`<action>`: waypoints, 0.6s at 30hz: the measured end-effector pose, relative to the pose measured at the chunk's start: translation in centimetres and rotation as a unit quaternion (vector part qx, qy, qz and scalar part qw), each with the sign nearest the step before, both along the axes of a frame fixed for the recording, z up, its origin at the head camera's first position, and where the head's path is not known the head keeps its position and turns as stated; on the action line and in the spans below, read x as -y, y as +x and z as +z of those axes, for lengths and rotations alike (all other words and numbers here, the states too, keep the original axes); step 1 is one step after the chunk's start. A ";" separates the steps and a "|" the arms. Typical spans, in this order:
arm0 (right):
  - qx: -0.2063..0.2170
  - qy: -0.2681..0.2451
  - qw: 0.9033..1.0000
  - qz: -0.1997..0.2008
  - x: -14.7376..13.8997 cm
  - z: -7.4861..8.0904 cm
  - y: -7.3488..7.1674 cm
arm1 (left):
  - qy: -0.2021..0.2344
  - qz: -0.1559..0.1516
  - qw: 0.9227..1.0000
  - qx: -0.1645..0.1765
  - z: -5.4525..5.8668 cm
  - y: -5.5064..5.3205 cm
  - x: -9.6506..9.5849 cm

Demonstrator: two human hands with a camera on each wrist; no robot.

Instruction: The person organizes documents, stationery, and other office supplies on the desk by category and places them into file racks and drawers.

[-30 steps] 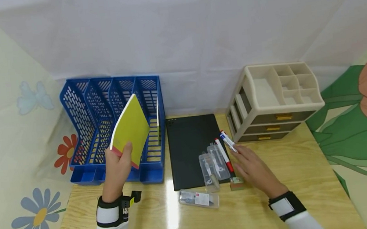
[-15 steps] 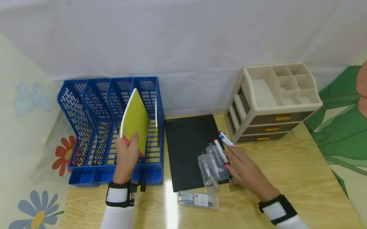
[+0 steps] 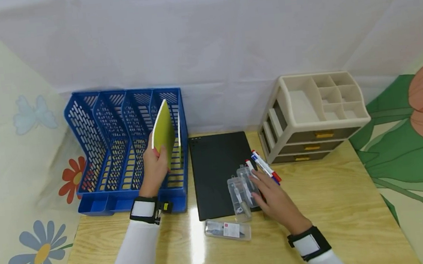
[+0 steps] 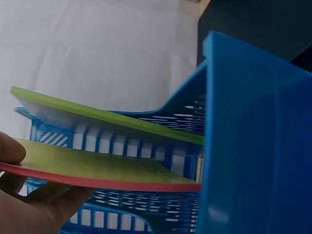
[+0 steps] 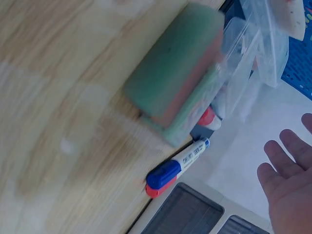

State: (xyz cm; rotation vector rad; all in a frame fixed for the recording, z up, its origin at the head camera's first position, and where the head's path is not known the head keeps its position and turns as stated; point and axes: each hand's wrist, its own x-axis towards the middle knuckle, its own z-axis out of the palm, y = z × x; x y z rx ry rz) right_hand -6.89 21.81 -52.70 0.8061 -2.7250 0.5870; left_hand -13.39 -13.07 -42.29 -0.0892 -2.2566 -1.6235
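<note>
My left hand grips a thin yellow notebook with a red edge, thumb on one side and fingers on the other. The notebook stands upright within the rightmost section of the blue file rack. Beside it in the same section leans a green-edged notebook. My right hand, fingers extended, is over a red-capped marker and a clear plastic box; whether it touches them I cannot tell. Two more markers, one blue-capped and one red-capped, lie side by side just beyond its fingers.
A black board lies mid-table, partly under the clear boxes. Near the front is a clear case with a white label. A cream drawer organizer stands at the back right. The right wrist view shows a blurred green-and-pink block.
My left hand has moved right and farther from me, carrying the yellow notebook deeper into the rack's right section. My right hand has shifted left, off the paired markers.
</note>
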 end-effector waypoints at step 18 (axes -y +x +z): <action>0.014 -0.009 1.000 -0.002 1.3 0.0 0.4 | -0.030 0.011 0.999 -0.021 -5.4 -5.1 -0.5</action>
